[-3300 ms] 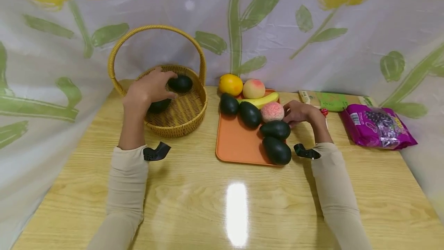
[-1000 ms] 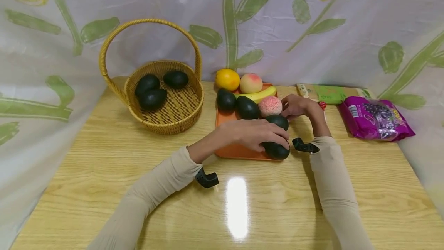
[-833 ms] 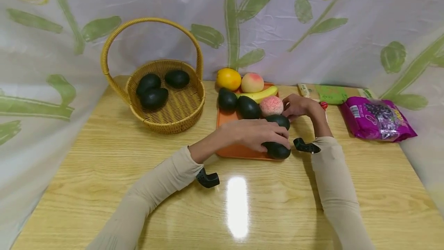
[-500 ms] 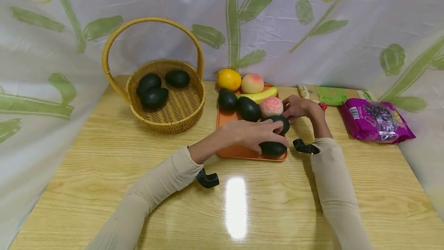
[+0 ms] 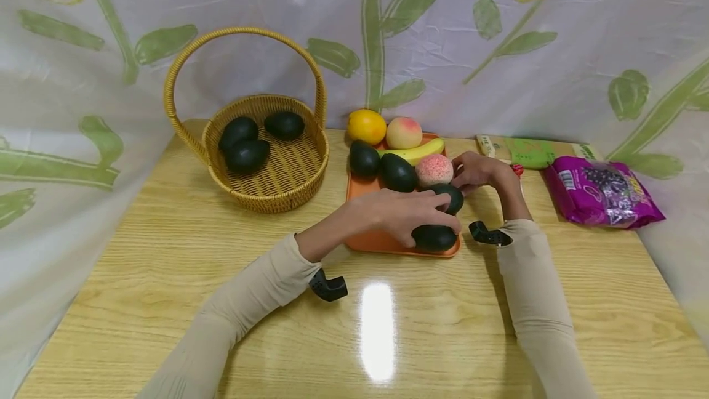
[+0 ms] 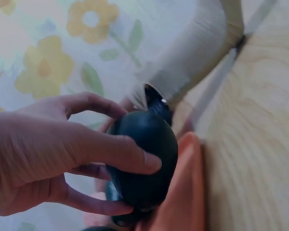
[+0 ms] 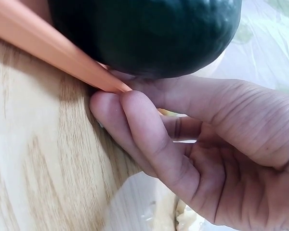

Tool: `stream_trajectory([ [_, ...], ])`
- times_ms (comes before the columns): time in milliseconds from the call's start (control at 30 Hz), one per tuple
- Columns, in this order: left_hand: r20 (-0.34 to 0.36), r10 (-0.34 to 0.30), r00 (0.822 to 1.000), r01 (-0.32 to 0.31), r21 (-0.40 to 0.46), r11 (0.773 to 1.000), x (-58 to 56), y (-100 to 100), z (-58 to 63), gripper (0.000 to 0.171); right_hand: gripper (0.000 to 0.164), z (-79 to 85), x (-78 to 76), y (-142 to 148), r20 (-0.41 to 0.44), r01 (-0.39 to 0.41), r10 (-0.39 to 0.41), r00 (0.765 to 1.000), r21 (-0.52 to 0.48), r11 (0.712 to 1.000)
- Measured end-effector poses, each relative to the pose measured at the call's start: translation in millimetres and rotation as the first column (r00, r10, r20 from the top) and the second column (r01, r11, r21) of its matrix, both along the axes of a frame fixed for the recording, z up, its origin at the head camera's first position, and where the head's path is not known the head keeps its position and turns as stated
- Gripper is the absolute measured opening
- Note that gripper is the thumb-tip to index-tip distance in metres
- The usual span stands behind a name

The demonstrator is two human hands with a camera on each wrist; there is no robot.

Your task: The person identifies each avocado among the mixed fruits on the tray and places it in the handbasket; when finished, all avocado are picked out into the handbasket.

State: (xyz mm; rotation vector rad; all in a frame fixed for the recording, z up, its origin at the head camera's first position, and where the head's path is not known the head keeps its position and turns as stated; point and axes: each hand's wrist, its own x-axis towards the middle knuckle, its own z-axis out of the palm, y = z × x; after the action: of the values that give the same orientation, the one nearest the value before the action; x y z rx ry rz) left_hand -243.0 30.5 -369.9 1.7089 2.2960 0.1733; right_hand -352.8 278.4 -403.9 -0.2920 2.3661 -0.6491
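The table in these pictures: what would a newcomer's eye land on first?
Probably the tall-handled wicker basket on the left, with three dark green fruits inside. Next, the orange tray near the middle, where the left hand grips another dark green fruit and the right hand holds the tray's rim. The shiny purple package stands out at right.

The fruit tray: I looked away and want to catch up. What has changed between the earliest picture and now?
The left hand has left the basket and moved right to the orange tray, where it has taken hold of the nearest avocado. That avocado has turned crosswise and shifted slightly left. Unchanged: the right hand at the tray's right edge, the banana and the purple bag.
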Motion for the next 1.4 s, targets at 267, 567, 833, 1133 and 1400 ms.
stream_trajectory([
  [267,0.022,0.017,1.000,-0.020,0.133,0.991,-0.3,-18,23.7,0.068,0.039,15.9,13.4,-12,0.029,-0.003,0.004,1.000,-0.029,1.000],
  [567,-0.052,0.106,0.993,-0.091,0.230,0.969,-3.8,-53,59.7,0.064,0.038,0.1,2.3,3,-0.026,-0.013,0.012,1.000,-0.014,1.000],
  [833,-0.061,0.140,0.988,-0.107,0.377,0.920,-10.0,-87,78.4,0.058,0.040,-1.2,3.0,1,-0.031,-0.007,0.006,0.999,-0.029,1.000],
  [1133,-0.117,0.253,0.960,-0.189,0.395,0.899,-8.0,-111,87.9,0.061,0.042,-0.2,2.9,1,-0.022,0.005,-0.006,1.000,-0.041,0.999],
  [1400,-0.130,0.306,0.943,-0.222,0.440,0.870,-10.1,-131,94.3,0.063,0.044,2.6,3.9,0,-0.014,0.000,0.000,1.000,-0.041,0.999],
])
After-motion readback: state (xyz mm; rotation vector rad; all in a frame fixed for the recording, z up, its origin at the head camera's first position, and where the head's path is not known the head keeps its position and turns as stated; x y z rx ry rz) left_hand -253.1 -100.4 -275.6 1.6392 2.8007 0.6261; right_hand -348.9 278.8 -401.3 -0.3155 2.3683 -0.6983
